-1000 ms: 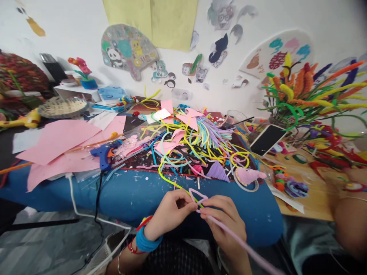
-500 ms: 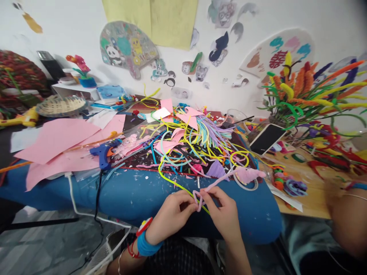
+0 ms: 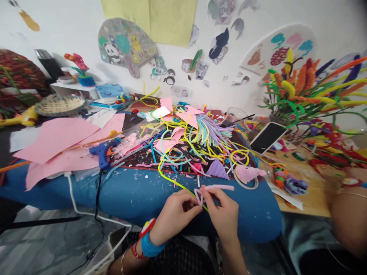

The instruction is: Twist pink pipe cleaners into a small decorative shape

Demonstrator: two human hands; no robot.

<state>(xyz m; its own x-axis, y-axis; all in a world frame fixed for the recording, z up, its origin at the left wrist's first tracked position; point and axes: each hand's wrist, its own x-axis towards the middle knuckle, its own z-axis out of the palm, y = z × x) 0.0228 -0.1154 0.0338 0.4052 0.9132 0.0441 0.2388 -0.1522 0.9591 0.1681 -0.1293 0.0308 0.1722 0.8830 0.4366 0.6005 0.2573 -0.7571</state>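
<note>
A pale pink pipe cleaner [image 3: 219, 187] is bent into a small closed loop at one end, and its free end points right. My left hand [image 3: 179, 214], with a blue band at its wrist, pinches the loop from the left. The fingertips of my right hand [image 3: 220, 209] are closed on the loop's upper right side. Behind the hands a yellow-green pipe cleaner [image 3: 169, 181] runs down across the blue table edge [image 3: 137, 191]. A pink fuzzy cone [image 3: 248, 173] and a purple cone [image 3: 218, 169] lie just beyond.
A blue glue gun [image 3: 103, 152] lies left, beside pink sheets [image 3: 57, 137]. Tangled pipe cleaners [image 3: 212, 130] fill the middle. A phone [image 3: 268, 137] leans at the right before colourful pipe-cleaner flowers [image 3: 304, 82]. Another person's arm [image 3: 348, 214] is at the right edge.
The free end of the pink pipe cleaner has swung down from the pink cone and now lies nearly level. Both hands remain in about the same place.
</note>
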